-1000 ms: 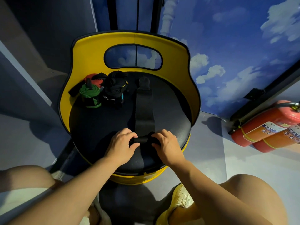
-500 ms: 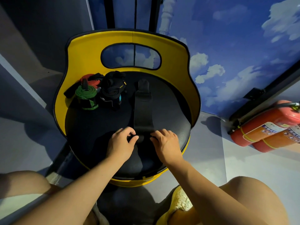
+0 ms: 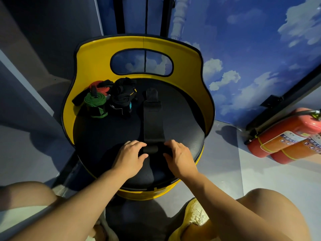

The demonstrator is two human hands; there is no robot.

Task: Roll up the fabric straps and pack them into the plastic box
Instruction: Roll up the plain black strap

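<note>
Black strap [image 3: 152, 119]: flat along chair seat [image 3: 104, 136], near end rolled.
Left hand [image 3: 129, 156]: fingers curled round roll's left end.
Right hand [image 3: 179, 156]: fingers curled round right end.
Green roll [image 3: 95, 101]: seat's back-left.

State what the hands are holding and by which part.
Both the left hand and right hand grip the black strap by its rolled near end, one at each side of the roll.
</note>
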